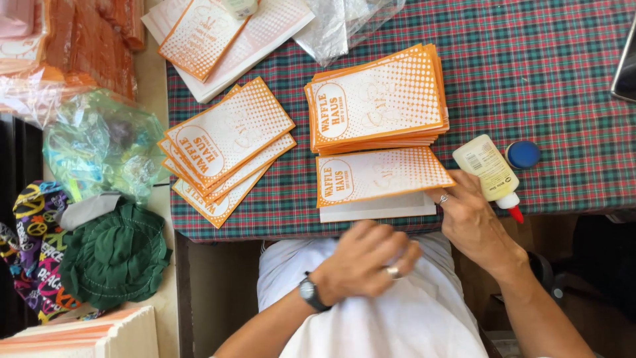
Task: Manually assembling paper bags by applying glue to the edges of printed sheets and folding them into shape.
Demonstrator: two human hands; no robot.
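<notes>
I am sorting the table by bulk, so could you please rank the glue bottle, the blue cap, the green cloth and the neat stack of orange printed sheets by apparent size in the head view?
1. Green cloth, though it lies off the table, so nearness may mislead.
2. Neat stack of orange printed sheets, close to the cloth in extent.
3. Glue bottle.
4. Blue cap.
</notes>
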